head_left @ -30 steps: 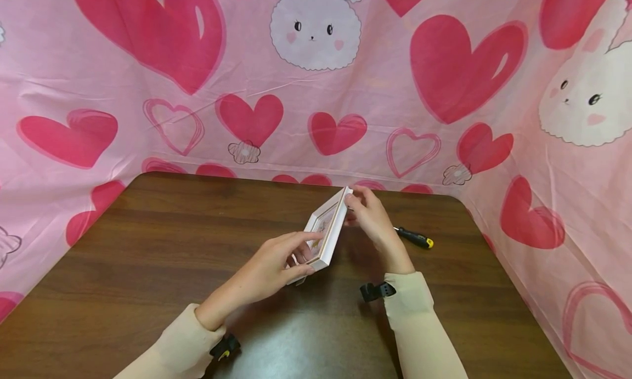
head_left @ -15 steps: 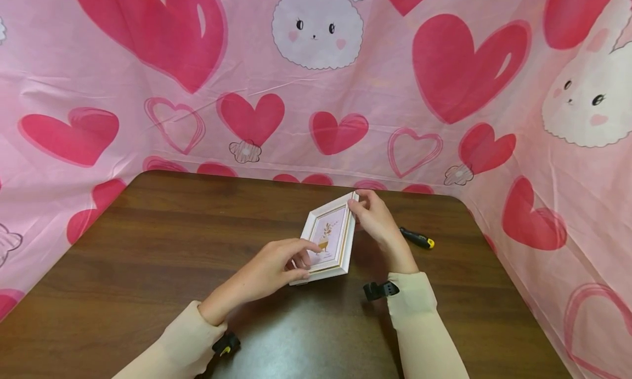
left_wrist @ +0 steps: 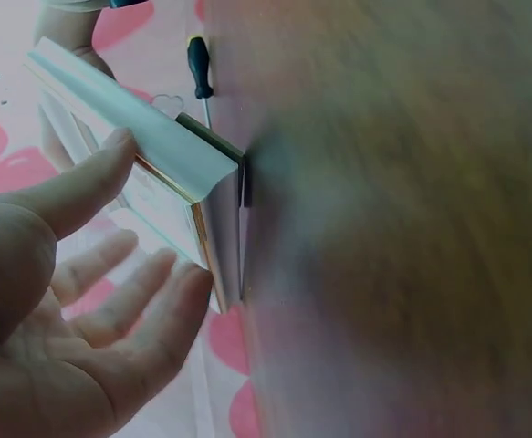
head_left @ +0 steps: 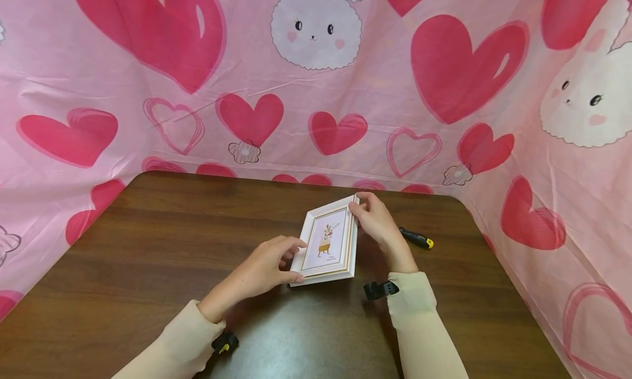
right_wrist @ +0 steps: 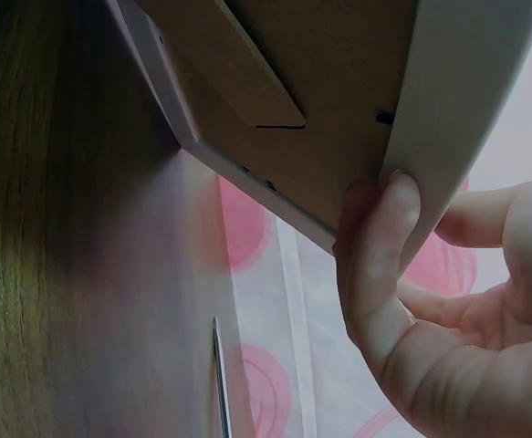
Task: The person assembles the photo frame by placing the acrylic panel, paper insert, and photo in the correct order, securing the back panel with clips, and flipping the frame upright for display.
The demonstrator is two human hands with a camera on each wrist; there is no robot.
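A white picture frame with a thin gold inner line and a plant print stands tilted over the table, its right side raised. My right hand grips its upper right edge, thumb on the front and fingers behind. In the right wrist view the frame's brown backboard shows, with a stand flap. My left hand is at the lower left side. Its thumb touches the frame's border, while in the left wrist view the other fingers spread loosely near the front face.
On the brown wooden table, a screwdriver with a black and yellow handle lies to the right of my right hand. Pink cloth with hearts and rabbits hangs behind and beside the table.
The frame has turned from nearly edge-on to face up more toward me, lowering its right side. My left fingers have drawn back from the print to the left border.
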